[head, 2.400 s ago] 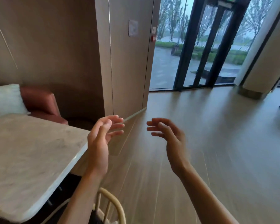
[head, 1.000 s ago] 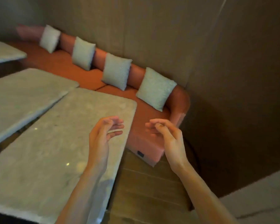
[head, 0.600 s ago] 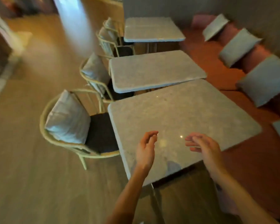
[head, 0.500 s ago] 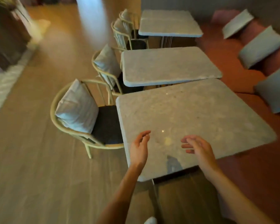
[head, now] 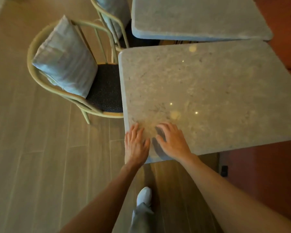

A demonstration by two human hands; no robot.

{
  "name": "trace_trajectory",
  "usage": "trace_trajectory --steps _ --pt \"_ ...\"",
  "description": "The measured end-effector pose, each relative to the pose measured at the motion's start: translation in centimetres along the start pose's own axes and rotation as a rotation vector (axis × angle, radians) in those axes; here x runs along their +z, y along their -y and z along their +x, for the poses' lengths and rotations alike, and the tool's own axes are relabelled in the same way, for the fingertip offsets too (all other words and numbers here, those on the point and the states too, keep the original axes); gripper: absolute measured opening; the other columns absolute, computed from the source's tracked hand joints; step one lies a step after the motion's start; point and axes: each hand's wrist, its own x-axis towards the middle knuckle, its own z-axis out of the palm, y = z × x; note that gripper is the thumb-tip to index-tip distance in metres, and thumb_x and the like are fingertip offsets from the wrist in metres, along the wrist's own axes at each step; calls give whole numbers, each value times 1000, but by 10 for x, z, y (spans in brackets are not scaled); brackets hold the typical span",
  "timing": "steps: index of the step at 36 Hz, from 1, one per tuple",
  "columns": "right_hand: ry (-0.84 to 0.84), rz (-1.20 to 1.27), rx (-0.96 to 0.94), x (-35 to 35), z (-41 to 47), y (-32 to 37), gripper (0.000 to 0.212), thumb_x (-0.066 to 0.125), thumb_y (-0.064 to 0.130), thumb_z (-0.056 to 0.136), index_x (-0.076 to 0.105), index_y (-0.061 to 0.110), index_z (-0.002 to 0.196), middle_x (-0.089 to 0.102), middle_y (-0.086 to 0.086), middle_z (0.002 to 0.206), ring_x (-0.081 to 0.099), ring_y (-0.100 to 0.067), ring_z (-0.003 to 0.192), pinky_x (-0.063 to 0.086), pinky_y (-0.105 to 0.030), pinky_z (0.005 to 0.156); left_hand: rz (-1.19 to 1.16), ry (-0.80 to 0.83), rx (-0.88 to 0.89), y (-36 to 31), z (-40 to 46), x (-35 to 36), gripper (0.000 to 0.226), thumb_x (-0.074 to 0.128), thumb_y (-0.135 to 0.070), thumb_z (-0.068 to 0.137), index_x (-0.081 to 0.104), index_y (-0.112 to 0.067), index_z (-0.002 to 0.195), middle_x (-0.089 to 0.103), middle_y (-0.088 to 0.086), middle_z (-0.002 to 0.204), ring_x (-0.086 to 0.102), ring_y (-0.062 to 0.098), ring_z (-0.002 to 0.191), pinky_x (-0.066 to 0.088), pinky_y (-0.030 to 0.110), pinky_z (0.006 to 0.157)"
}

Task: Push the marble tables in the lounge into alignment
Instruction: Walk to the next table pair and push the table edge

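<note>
A grey marble table (head: 213,91) fills the middle right of the head view, set at a slant to a second marble table (head: 196,15) just beyond it. Their tops meet at the right and gap at the left. My left hand (head: 136,143) lies flat on the near table's near-left corner, fingers spread. My right hand (head: 172,140) is beside it on the same corner, fingers apart and slightly arched, casting a dark shadow on the stone. Neither hand holds anything.
A cream-framed chair (head: 92,91) with a pale cushion (head: 64,58) is tucked against the near table's left edge; a second chair (head: 112,22) stands behind it. A red bench seat (head: 275,174) runs along the right. Wood floor (head: 32,157) lies at left. My white shoe (head: 144,195) is below.
My view swung from the glass doors round to the tables and tilted down. Both hands dropped from mid-air onto the near table's corner.
</note>
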Motion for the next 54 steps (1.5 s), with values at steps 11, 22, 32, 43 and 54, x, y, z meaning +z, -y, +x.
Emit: trace_trajectory --steps 11,22,32,43,54 --pt "-362 -395 -269 71 2 -36 47 40 38 102 53 16 141 51 -7 148 49 -25 132 36 -44 108 183 -252 48 9 -5 51 62 40 -40 98 38 -7 150 26 11 164 14 23 155 5 43 127" --pt "-493 -355 -329 81 -1 -41 47 41 25 93 60 11 134 56 -7 145 52 -28 128 39 -46 105 220 -386 70 9 -4 59 61 34 -35 93 45 -9 147 32 12 162 19 26 154 10 46 125" --pt "-510 -374 -327 79 5 -39 51 35 26 89 63 10 128 58 -6 143 53 -29 126 39 -46 101 331 -326 97 9 2 54 62 27 -37 99 35 -7 152 23 16 164 13 29 155 7 49 126" --pt "-552 -376 -295 83 31 -24 46 38 25 88 64 12 124 62 -6 137 55 -29 122 42 -47 98 296 -345 134 20 30 41 60 28 -36 99 41 -7 150 31 15 161 19 29 153 9 48 126" --pt "-567 -405 -215 77 80 -5 51 34 30 88 64 13 125 61 -4 139 54 -27 123 39 -45 98 189 -409 191 34 84 23 56 35 -33 93 56 -10 139 43 11 156 28 26 151 14 43 124"
